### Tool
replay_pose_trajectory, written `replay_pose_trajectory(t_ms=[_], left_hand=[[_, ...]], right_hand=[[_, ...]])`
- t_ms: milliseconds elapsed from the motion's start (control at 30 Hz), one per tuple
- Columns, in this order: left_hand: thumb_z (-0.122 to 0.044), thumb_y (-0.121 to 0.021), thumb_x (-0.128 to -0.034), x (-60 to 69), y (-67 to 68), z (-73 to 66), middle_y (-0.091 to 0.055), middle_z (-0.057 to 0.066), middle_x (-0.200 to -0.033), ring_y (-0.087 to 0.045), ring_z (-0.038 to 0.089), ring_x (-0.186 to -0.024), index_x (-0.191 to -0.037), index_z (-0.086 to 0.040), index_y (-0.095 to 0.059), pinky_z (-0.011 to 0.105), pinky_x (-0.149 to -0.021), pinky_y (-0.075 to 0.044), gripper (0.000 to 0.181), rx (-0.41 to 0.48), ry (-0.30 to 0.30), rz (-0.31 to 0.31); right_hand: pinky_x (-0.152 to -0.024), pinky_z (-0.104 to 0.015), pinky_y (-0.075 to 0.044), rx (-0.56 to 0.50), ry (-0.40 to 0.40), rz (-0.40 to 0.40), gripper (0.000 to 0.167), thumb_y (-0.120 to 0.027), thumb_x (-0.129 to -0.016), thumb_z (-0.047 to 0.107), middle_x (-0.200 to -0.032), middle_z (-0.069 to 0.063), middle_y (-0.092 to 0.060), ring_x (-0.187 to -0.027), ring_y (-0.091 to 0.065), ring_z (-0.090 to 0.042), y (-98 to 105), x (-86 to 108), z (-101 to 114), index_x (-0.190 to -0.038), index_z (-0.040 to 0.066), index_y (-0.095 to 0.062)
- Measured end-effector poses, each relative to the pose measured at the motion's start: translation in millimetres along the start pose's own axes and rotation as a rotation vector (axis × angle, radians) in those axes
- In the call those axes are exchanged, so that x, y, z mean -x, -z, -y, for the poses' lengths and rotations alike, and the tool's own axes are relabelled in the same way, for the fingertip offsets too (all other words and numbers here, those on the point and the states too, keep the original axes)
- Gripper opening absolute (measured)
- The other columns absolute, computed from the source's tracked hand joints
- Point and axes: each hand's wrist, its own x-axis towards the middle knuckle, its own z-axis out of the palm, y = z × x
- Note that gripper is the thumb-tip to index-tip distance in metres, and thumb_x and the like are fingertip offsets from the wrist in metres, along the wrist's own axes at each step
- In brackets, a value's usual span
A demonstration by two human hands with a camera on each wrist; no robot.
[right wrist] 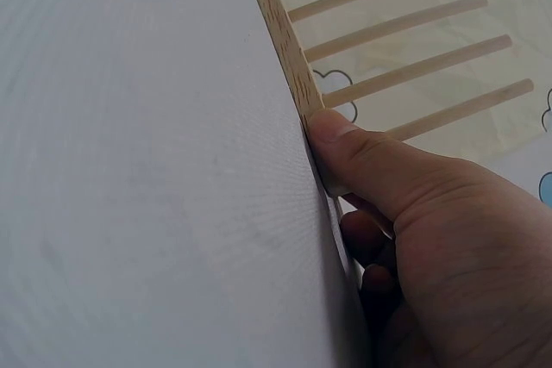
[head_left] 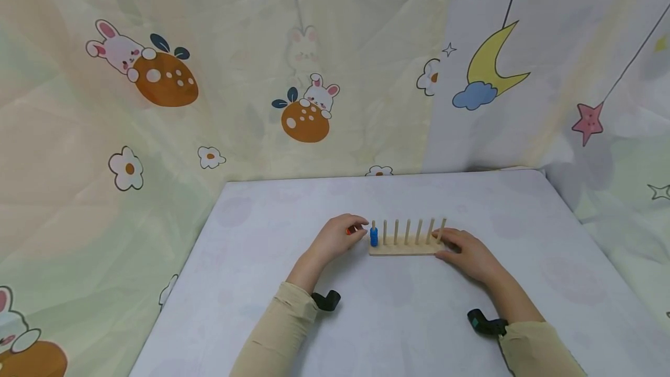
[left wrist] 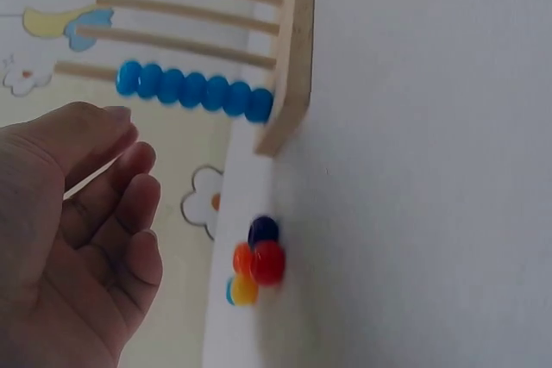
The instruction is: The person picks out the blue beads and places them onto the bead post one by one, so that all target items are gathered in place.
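A wooden peg rack [head_left: 405, 251] stands on the table, with a row of upright pegs on its base. Several blue beads [left wrist: 194, 90] are stacked on its leftmost peg; the other pegs I see are bare. Just left of that peg is my left hand [head_left: 337, 238], its fingers loosely bent and apart from the beads, nothing visible between them. At the rack's right end, my right hand [head_left: 468, 253] grips the base, the thumb [right wrist: 332, 131] on its front edge and the other fingers partly hidden behind.
Loose beads lie on the table by my left hand: a red bead [left wrist: 268, 263], a dark blue bead [left wrist: 263, 231], an orange one, a yellow bead [left wrist: 244, 290] and a light blue one. A printed cloth [head_left: 235, 74] hangs behind the white-covered table [head_left: 398, 319].
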Motion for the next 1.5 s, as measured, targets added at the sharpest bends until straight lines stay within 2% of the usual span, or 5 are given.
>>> replay_pose_trajectory(t_ms=[233,433,833,1200,1500], left_hand=[[-0.032,-0.062,-0.0982,-2.2,6.5,29.9,-0.066,-0.007,-0.107,-0.057,0.012,-0.095,-0.124,-0.023,-0.067,0.029,-0.081,-0.051,0.028,0.012,0.159,-0.023],[-0.029,-0.063,-0.0977,-0.9,9.3,46.3,-0.065,-0.003,-0.111,-0.058,0.015,-0.098,-0.124,-0.021,-0.066,0.033,-0.088,-0.051,0.028,-0.014,0.217,-0.019],[-0.024,-0.064,-0.0970,-4.4,1.5,63.1,-0.064,-0.002,-0.104,-0.055,0.014,-0.093,-0.124,-0.021,-0.066,0.032,-0.086,-0.049,0.027,-0.061,0.233,-0.007],[-0.026,-0.066,-0.0951,-10.3,-1.7,60.7,-0.061,-0.003,-0.105,-0.055,0.014,-0.092,-0.122,-0.022,-0.067,0.032,-0.086,-0.050,0.027,-0.085,0.253,0.015],[-0.027,-0.067,-0.0947,-13.5,-3.9,60.2,-0.061,-0.002,-0.103,-0.055,0.014,-0.091,-0.117,-0.021,-0.070,0.033,-0.086,-0.050,0.023,-0.112,0.236,0.005]], right_hand=[[-0.106,-0.061,-0.036,0.009,0.007,-0.002,0.049,-0.072,-0.090,0.036,-0.141,-0.015,-0.056,-0.131,-0.048,-0.041,0.9,-0.5,0.7,-0.133,0.016,-0.061],[-0.106,-0.061,-0.036,0.003,0.009,0.000,0.048,-0.072,-0.090,0.035,-0.140,-0.015,-0.057,-0.131,-0.048,-0.041,0.5,-0.9,0.3,-0.133,0.016,-0.061],[-0.106,-0.060,-0.037,-0.008,0.002,0.002,0.049,-0.072,-0.090,0.036,-0.140,-0.015,-0.057,-0.130,-0.048,-0.040,-0.8,-0.7,-0.8,-0.133,0.017,-0.061],[-0.105,-0.060,-0.037,-0.013,-0.003,0.000,0.048,-0.072,-0.090,0.036,-0.138,-0.013,-0.058,-0.130,-0.049,-0.039,-0.6,-0.1,0.2,-0.133,0.018,-0.061],[-0.106,-0.061,-0.037,-0.007,-0.012,-0.001,0.049,-0.072,-0.090,0.037,-0.139,-0.014,-0.057,-0.130,-0.049,-0.040,-1.0,-0.3,-1.0,-0.133,0.018,-0.061]])
